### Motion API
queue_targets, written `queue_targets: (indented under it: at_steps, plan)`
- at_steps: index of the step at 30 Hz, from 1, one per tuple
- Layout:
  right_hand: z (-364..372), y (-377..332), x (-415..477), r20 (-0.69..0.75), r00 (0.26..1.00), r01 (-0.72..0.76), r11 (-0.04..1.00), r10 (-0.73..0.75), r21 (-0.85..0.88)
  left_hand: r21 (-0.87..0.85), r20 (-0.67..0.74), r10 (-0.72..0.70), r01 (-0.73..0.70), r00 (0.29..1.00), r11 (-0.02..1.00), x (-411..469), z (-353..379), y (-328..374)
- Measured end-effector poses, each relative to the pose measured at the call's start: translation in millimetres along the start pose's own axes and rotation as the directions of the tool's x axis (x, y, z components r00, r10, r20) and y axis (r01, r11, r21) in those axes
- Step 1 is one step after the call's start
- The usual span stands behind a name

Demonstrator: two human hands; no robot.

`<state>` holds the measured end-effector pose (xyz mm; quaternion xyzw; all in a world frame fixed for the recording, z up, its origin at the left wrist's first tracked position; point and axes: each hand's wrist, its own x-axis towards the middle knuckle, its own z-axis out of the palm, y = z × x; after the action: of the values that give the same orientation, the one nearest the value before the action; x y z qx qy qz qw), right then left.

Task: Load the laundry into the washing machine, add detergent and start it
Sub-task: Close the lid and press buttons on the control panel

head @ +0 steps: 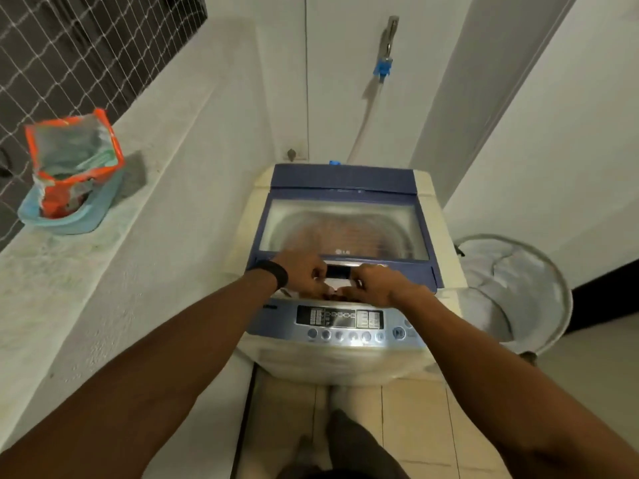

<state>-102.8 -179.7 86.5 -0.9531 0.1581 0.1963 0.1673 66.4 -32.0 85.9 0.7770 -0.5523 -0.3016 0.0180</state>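
Left hand (305, 275), right hand (377, 284) at one washing machine (332, 359) lid (342, 226).

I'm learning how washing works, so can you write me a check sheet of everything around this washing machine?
Surface: white ledge on the left; tiled floor below.
Job's things: washing machine with its lid down, something pinkish blurred under the window; control panel at the front; opened orange detergent bag standing in a blue tub on the ledge.
Clutter: white basket right of the machine.
Grips: left hand and right hand, fingers curled at the lid's front edge; what they hold is unclear.
Cables: pale hose from the wall tap down behind the machine.
Surroundings: white walls; netting upper left.
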Motion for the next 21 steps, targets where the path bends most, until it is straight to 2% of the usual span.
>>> queue_targets:
  at_steps: [4, 10, 16, 19, 21]
  plan:
    - [29, 4, 10, -0.01, 1.0, -0.016, 1.0, 0.016, -0.018, 0.025, 0.005, -0.051, 0.051, 0.999, 0.998, 11, 28, -5]
    - [54, 8, 16, -0.077, 0.996, -0.041, 0.999, 0.041, 0.005, 0.056, -0.086, -0.061, 0.066, 0.994, 0.996, 17, 49, -7]
    - [77, 5, -10, -0.287, 0.957, -0.039, 0.998, 0.049, 0.04, 0.029, -0.251, -0.046, 0.055, 0.967, 0.998, 4, 74, -4]
    - [91, 9, -42, -0.425, 0.899, -0.071, 0.993, 0.105, 0.095, 0.046, -0.315, -0.005, 0.02, 0.949, 0.999, -8, 95, -5]
    - [105, 14, -69, -0.431, 0.886, -0.133, 0.984, 0.172, 0.119, 0.042, -0.342, 0.027, -0.014, 0.939, 0.999, -20, 110, -4]
